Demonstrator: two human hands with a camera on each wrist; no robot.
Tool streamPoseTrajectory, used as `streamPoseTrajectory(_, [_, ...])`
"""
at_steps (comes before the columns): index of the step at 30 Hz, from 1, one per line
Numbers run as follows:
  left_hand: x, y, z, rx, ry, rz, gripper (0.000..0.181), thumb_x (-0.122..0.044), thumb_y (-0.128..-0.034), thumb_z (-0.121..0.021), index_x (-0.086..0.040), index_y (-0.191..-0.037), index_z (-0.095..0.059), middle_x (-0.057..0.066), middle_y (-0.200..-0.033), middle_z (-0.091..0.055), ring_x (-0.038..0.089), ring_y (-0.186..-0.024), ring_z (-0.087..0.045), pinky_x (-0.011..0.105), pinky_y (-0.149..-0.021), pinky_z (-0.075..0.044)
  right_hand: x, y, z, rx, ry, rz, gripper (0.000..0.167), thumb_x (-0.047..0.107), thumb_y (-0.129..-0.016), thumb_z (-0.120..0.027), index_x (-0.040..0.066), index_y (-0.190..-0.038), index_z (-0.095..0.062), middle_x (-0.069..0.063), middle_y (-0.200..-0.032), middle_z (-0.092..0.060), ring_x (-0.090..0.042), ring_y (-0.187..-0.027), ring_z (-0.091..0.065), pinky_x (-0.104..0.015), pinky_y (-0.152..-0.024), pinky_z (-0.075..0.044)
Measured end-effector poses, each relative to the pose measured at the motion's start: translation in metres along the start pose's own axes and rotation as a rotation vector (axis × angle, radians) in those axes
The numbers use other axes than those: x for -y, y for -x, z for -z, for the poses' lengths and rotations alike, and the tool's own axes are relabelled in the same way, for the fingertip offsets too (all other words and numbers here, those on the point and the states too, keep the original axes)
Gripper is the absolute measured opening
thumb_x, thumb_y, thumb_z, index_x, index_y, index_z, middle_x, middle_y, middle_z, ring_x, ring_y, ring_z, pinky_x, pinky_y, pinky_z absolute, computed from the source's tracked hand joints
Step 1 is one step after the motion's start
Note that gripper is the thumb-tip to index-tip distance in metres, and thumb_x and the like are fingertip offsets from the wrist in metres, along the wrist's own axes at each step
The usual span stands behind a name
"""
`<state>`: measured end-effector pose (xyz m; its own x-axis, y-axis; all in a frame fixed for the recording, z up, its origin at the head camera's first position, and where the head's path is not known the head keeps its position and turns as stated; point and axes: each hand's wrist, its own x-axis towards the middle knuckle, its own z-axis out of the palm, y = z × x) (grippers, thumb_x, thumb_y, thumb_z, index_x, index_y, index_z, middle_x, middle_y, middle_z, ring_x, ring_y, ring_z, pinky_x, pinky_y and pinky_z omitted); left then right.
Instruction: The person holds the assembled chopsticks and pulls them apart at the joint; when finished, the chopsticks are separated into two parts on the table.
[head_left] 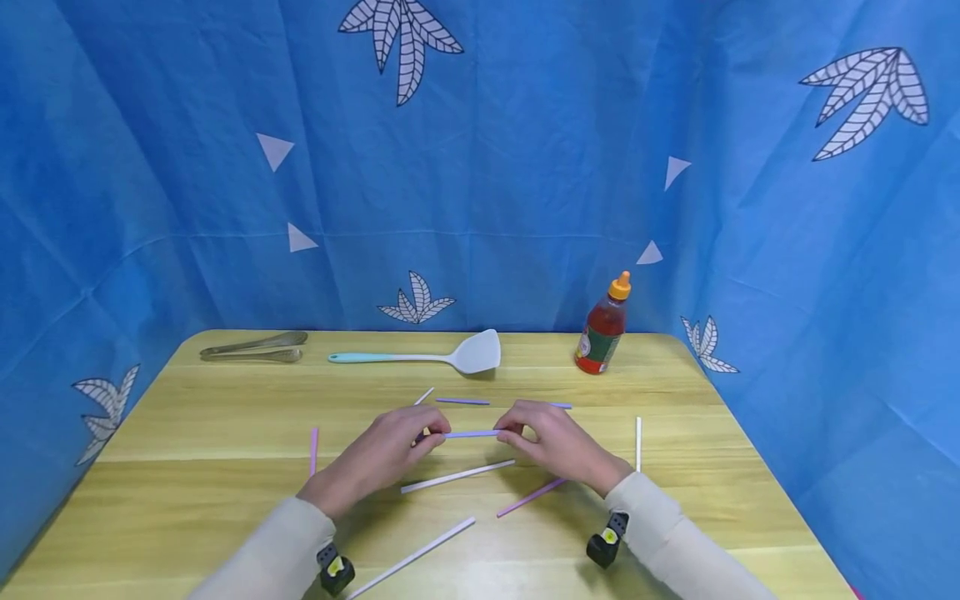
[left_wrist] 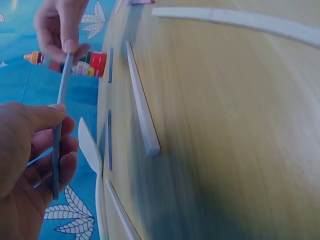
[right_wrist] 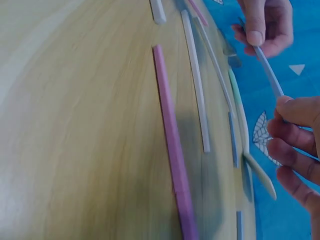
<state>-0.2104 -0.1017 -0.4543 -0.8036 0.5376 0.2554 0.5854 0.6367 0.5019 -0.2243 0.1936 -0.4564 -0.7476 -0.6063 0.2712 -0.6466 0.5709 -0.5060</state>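
Observation:
Between both hands a thin purple-blue stick [head_left: 471, 433] is held level above the table. My left hand [head_left: 401, 442] pinches its left end between thumb and fingers, and a length of it runs past the thumb in the left wrist view. Its other end is pinched by my right hand [head_left: 547, 437], thumb against forefinger. Beneath the hands lies a white stick [head_left: 457, 476], with a pink stick [head_left: 531, 497] under the right wrist. Just beyond the hands is another purple-blue stick [head_left: 462, 402]. What the sticks are made of I cannot tell.
More sticks are scattered about: a long white one [head_left: 411, 558] in front, a pink one [head_left: 313, 450] at left, a white one [head_left: 638, 443] at right. Along the back lie metal tongs [head_left: 255, 346] and a spatula [head_left: 476, 353]; a red sauce bottle [head_left: 602, 329] stands right. A blue curtain [head_left: 480, 167] hangs behind.

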Motion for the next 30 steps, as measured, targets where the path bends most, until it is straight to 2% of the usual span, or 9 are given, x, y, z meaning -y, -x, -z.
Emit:
streamPoseTrajectory(6, [0.003, -0.001, -0.005, -0.013, -0.051, -0.007, 0.008, -0.014, -0.1053, -0.074, -0.014, -0.112, -0.078, -0.007, -0.104, -0.076, 0.008, -0.094, -0.067, 0.036, -0.088, -0.062, -0.006, 0.004, -0.001, -0.016, -0.018, -0.025, 0.011, 0.014, -0.103, -0.076, 0.01, -0.114, -0.078, 0.006, -0.101, -0.075, -0.004, -0.091, -0.066, -0.028, -0.081, -0.061])
streamPoseTrajectory(9, [0.0, -0.004, -0.011, -0.022, -0.072, -0.016, 0.008, -0.015, -0.1052, -0.074, -0.014, -0.112, -0.079, -0.005, -0.107, -0.077, 0.011, -0.099, -0.07, 0.037, -0.092, -0.063, -0.005, 0.004, -0.004, -0.015, -0.034, -0.032, 0.015, 0.015, -0.103, -0.077, 0.01, -0.117, -0.077, 0.004, -0.105, -0.076, -0.005, -0.092, -0.067, -0.029, -0.081, -0.062])
streamPoseTrajectory(12, [-0.005, -0.009, -0.014, -0.031, -0.081, -0.026, 0.008, -0.016, -0.1054, -0.074, -0.015, -0.112, -0.079, -0.004, -0.11, -0.078, 0.012, -0.103, -0.073, 0.037, -0.093, -0.063, -0.002, 0.004, -0.006, -0.013, -0.035, -0.039, 0.016, 0.022, -0.104, -0.076, 0.014, -0.118, -0.078, 0.006, -0.106, -0.075, -0.004, -0.092, -0.066, -0.028, -0.081, -0.062])
streamPoseTrajectory(16, [-0.01, -0.017, -0.019, -0.038, -0.091, -0.033, 0.009, -0.018, -0.1062, -0.073, -0.016, -0.113, -0.079, -0.003, -0.112, -0.079, 0.014, -0.108, -0.073, 0.037, -0.095, -0.063, -0.003, 0.004, -0.006, -0.04, -0.005, -0.02, 0.011, 0.026, -0.106, -0.075, 0.019, -0.113, -0.079, 0.009, -0.102, -0.073, -0.003, -0.09, -0.065, -0.024, -0.078, -0.059])
streamPoseTrajectory(20, [-0.013, -0.023, -0.023, -0.024, -0.118, -0.038, 0.01, -0.021, -0.1069, -0.073, -0.016, -0.112, -0.079, -0.003, -0.113, -0.079, 0.015, -0.112, -0.071, 0.04, -0.103, -0.06, -0.007, 0.007, -0.005, -0.069, 0.019, -0.008, 0.009, 0.024, -0.105, -0.076, 0.018, -0.11, -0.08, 0.01, -0.099, -0.072, -0.003, -0.091, -0.067, -0.025, -0.079, -0.06])
streamPoseTrajectory(25, [-0.015, -0.024, -0.024, 0.0, -0.159, -0.04, 0.009, -0.022, -0.1075, -0.072, -0.018, -0.113, -0.078, -0.004, -0.116, -0.078, 0.017, -0.116, -0.068, 0.042, -0.112, -0.056, -0.011, 0.01, -0.003, -0.078, 0.045, -0.007, 0.008, 0.024, -0.105, -0.076, 0.02, -0.109, -0.08, 0.009, -0.104, -0.071, -0.003, -0.091, -0.065, -0.026, -0.079, -0.059])
streamPoseTrajectory(30, [-0.01, -0.023, -0.024, -0.006, -0.158, -0.057, 0.01, -0.022, -0.108, -0.071, -0.019, -0.115, -0.078, -0.004, -0.118, -0.077, 0.017, -0.119, -0.068, 0.042, -0.115, -0.055, -0.016, 0.01, -0.004, -0.099, 0.029, 0.011, 0.006, 0.023, -0.104, -0.077, 0.02, -0.106, -0.082, 0.01, -0.102, -0.069, -0.003, -0.084, -0.059, -0.025, -0.073, -0.055])
